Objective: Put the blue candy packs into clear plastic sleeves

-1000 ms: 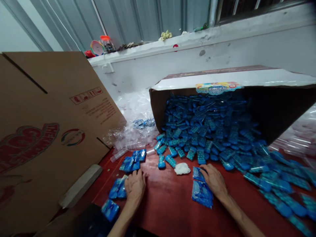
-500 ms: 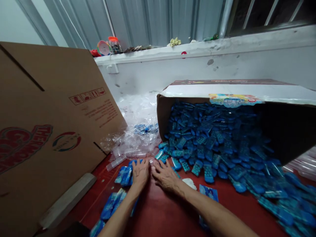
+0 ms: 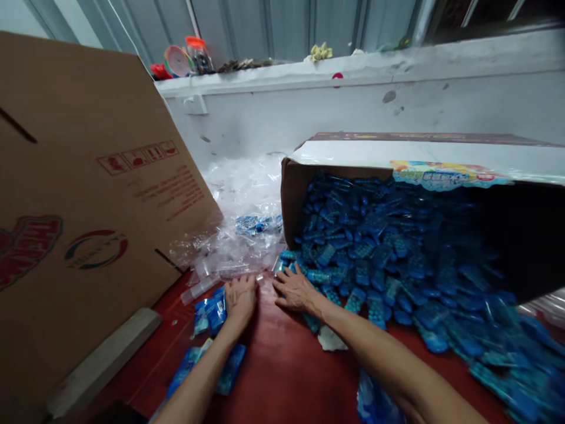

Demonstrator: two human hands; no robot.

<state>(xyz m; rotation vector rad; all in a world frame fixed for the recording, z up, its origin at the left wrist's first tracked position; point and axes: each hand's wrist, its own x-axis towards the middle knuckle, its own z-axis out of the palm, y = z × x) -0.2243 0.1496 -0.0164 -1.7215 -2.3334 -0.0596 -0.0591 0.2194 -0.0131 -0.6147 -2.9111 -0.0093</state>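
My left hand (image 3: pixel 241 298) lies palm down on the red tabletop, beside a small stack of blue packets (image 3: pixel 216 312) and close to the clear plastic tubes (image 3: pixel 199 288). Its fingers point forward, and their tips are partly hidden. To its right my right hand (image 3: pixel 295 288) is spread, palm down, fingertips at the edge of the heap of blue packs with teal beads (image 3: pixel 359 250). I see nothing gripped in either hand. More blue packets (image 3: pixel 231 370) lie by my left forearm, and a white scrap (image 3: pixel 331 339) sits under my right wrist.
A large cardboard box (image 3: pixel 106 194) stands at the left, with a grey bar (image 3: pixel 106 362) along its base. An open carton (image 3: pixel 289 203) on its side spills the blue packs rightward. Clear plastic wrapping (image 3: pixel 245 188) is piled at the back below a ledge (image 3: pixel 265 76).
The view has shifted slightly. My hands have moved a little apart, the left towards the packets and the right against the heap. The left fingers look less spread.
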